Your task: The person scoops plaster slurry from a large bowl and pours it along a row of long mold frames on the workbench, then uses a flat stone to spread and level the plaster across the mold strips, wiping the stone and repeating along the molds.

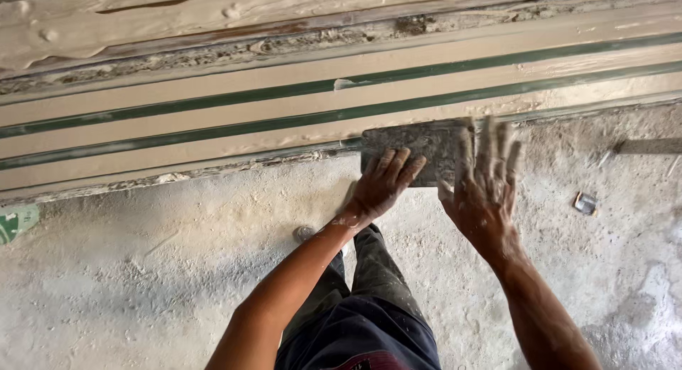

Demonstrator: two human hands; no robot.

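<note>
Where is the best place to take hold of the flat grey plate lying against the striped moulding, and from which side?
Probably by its near long edge, coming from the floor side. The grey plate lies flat, its far edge tight against the striped moulding, so only the near edge is free. The left hand and right hand already press there, palms down.

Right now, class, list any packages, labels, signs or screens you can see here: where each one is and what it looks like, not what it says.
Green and white scrap, perhaps a label or packet: far left edge on the dusty floor, partly cut off by the picture.
Small crumpled silvery wrapper: on the floor right of the right hand, squarish, grey and shiny.
No signs or screens in view.
</note>
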